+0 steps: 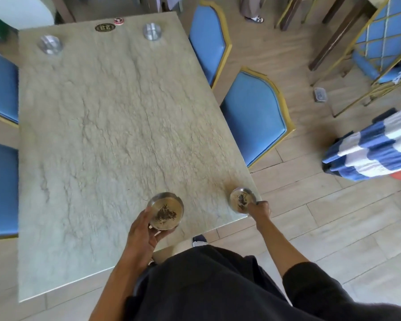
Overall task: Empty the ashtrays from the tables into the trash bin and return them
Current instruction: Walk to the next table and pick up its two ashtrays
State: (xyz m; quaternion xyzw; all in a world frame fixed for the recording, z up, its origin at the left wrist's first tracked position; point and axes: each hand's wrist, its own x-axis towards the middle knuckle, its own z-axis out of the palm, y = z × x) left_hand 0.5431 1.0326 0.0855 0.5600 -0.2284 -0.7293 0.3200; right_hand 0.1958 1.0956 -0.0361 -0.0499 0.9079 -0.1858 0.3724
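Observation:
My left hand (144, 230) grips a round metal ashtray (168, 212) with dark ash in it, over the near edge of the stone-patterned table (107, 126). My right hand (259, 208) holds a second metal ashtray (241, 199), also with ash, tilted at the table's near right corner. Two more metal ashtrays stand at the far end: one at the far left (49, 44), one at the far right (152, 31). No trash bin is in view.
Blue padded chairs with gold frames flank the table: two on the right (252, 114), (207, 40), two on the left (0, 84). A blue-and-white striped cloth (370, 154) hangs at right. A small container (320, 95) lies on the wooden floor. Two round badges (105, 27) sit at the far table edge.

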